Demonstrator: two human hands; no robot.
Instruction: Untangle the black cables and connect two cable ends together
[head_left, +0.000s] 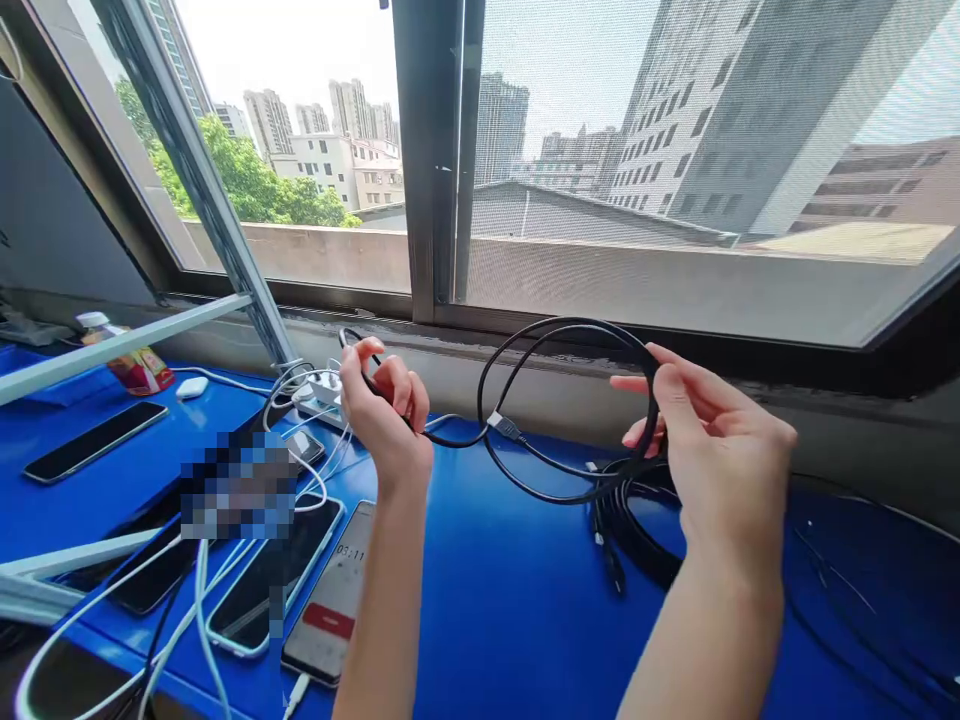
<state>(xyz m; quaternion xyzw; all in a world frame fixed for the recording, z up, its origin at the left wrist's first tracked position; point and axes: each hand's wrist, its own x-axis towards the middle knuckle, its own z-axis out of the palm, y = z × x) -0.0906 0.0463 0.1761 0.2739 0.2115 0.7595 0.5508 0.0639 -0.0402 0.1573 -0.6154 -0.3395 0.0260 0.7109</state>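
A black cable [556,492] with a rectangular plug [505,426] hangs in loose loops between my hands, above the blue table. My right hand [712,430] pinches the loops at their right side between thumb and fingers. My left hand [386,405] is closed around the cable's free stretch, which runs left from the loops and curls up over the index finger. Behind and below my right hand lie more coiled black cables [645,535] on the table, partly hidden by that hand.
Several phones, among them one with a lit screen [330,590], lie at the left amid white charging cables and a power strip [319,395]. A bottle [135,360] lies tilted farther left. A metal frame [202,180] rises there. Windows stand behind the table.
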